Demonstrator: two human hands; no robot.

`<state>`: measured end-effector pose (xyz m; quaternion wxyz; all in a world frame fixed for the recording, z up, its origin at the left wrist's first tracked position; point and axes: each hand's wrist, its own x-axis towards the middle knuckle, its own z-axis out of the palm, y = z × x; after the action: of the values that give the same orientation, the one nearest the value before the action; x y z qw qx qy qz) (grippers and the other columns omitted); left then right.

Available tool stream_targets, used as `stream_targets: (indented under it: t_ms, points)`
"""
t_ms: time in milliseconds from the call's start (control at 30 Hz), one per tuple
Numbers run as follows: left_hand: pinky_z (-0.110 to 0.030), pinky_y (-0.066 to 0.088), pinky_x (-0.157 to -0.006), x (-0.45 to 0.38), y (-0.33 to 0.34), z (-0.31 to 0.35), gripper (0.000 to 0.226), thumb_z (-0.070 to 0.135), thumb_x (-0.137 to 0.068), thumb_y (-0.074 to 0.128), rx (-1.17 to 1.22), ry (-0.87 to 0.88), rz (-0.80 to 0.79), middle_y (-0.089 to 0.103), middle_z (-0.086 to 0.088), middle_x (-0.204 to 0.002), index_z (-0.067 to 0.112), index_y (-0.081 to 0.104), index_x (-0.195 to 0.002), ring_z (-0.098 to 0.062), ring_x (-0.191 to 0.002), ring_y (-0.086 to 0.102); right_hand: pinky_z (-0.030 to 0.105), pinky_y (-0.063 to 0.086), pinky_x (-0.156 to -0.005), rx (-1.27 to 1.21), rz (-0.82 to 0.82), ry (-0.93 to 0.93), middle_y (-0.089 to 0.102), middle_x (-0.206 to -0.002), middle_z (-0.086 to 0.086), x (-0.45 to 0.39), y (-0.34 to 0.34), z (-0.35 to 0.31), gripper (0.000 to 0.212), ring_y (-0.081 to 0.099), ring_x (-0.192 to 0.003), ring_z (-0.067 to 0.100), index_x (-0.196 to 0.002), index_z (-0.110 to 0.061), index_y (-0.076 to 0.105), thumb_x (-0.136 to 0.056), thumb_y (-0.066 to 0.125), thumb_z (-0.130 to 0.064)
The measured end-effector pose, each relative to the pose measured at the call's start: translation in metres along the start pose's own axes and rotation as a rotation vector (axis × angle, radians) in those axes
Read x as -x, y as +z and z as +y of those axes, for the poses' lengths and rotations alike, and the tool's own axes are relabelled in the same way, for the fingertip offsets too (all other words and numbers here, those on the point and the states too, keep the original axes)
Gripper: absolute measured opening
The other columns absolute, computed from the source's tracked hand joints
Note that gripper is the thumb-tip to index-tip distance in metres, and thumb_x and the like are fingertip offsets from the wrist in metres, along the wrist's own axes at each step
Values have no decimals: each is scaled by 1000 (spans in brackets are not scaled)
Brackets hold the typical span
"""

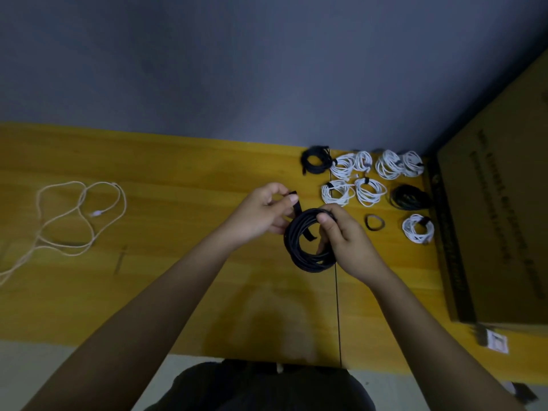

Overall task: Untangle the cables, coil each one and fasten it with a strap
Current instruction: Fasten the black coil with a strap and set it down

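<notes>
While the right hand (345, 243) grips a black cable coil (308, 241) at its right side, thumb over the top strands and fingers curled round them, the left hand (262, 213) pinches the far end of a black strap (299, 207) between thumb and forefinger. Strap runs from that pinch down through the middle of the coil; its near end shows inside the loop. Coil is held just above the yellow table (178, 292), centre-right.

Far right of the table: finished bundles in a loose grid. Black bundle (315, 159) at the far left of the group, four white bundles (388, 164) in the far row beside it, two more white bundles (354, 191) in the next row, another black bundle (410, 197) to their right. Nearer: a small dark loop (374, 222), can't tell if strap or cable, and one more white bundle (418, 229) with a black strap on it.

Far left: a loose beige cable (78, 215), uncoiled, sprawled in open loops, trailing off the left edge.

Right edge: a brown cardboard box (498, 232) standing next to the bundles.
</notes>
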<state>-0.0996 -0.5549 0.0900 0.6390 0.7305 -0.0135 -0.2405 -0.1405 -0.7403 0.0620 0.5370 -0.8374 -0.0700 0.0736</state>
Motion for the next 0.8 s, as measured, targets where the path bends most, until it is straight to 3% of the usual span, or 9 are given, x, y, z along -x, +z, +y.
stream_targets:
  t_ms: [100,233,300,467,600,733,800]
  points:
    - [-19,55,-58,6,-6,5,17,26,-98,52,-3,-12,18,67,-4,-88,12,49,-108,-7,-65,68,34,47,-54,-18,33,-33,53,-60,-4,2,7,-11,27,59,-54,17,-106,-10,55,-99,39,-32]
    - [-28,57,-79,14,-10,7,23,26,-96,56,78,-51,-37,69,-7,-108,13,59,-114,-17,-96,68,39,49,-57,-42,114,-56,53,-63,-2,3,11,-21,33,59,-55,18,-112,-14,55,-96,38,-37]
    - [-31,57,-82,18,-9,7,21,22,-94,60,147,-53,-59,70,-4,-108,14,63,-112,-16,-102,67,41,50,-58,-45,148,-47,55,-64,-1,3,12,-23,34,60,-56,18,-113,-16,55,-95,39,-39]
    - [-37,57,-84,25,1,7,23,12,-87,69,229,-33,-32,73,-1,-104,21,67,-108,-20,-95,69,28,49,-52,-72,234,-86,61,-80,-4,5,16,-28,19,61,-53,15,-108,-26,56,-101,38,-28]
    - [-31,60,-70,28,7,8,19,7,-91,63,231,43,37,75,1,-93,17,71,-105,-17,-81,68,20,48,-57,-141,244,-93,65,-91,-10,8,19,-35,25,63,-59,13,-107,-37,55,-104,35,-21]
    - [-20,54,-65,31,12,8,23,5,-94,57,237,119,44,74,2,-97,16,68,-111,-7,-87,68,40,55,-68,-265,281,-59,66,-94,8,10,19,-39,30,65,-74,25,-105,-32,61,-104,34,-20]
    - [-21,55,-67,32,14,8,24,5,-95,56,248,137,61,73,4,-99,15,67,-113,-5,-88,68,37,56,-79,-295,345,-58,66,-103,10,8,20,-41,29,65,-94,21,-105,-24,65,-103,38,-14]
